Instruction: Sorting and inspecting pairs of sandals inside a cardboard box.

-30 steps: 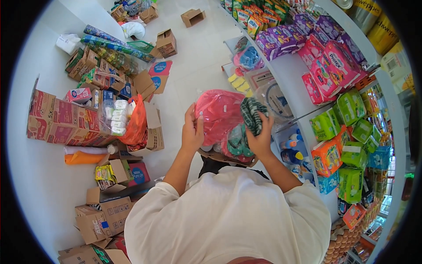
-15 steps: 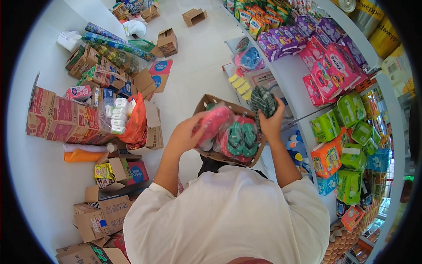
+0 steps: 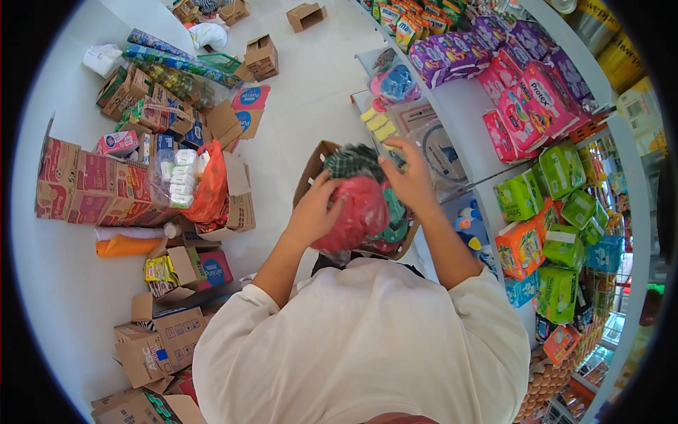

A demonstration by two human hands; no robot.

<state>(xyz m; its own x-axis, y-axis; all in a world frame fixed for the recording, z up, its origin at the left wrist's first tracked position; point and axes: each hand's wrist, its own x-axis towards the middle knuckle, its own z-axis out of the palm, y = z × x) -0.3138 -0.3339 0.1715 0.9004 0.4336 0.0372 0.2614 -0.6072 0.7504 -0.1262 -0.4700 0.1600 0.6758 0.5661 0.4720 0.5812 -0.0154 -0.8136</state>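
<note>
An open cardboard box (image 3: 305, 177) stands in front of my body. Over its near left part, my left hand (image 3: 316, 212) grips pink slippers (image 3: 361, 205) wrapped in clear plastic. A dark green checked cloth bundle (image 3: 351, 161) lies just beyond them, partly hidden by the slippers. My right hand (image 3: 412, 177) is at the box's right side with its fingers apart, its thumb by the edge of the bundle. Beneath, green flip-flops (image 3: 397, 222) show in the box, partly covered by the pink slippers.
On the right, shelves carry green packs (image 3: 563, 169), pink packs (image 3: 534, 106) and purple packs (image 3: 452, 58). Cartons (image 3: 95, 184) and an orange-red plastic bag (image 3: 210, 187) line the left wall. Small open boxes (image 3: 261, 58) stand on the floor ahead.
The green checked bundle has moved left from the box's right edge to behind the pink slippers. My right hand has loosened from it. My left hand has shifted slightly right with the slippers.
</note>
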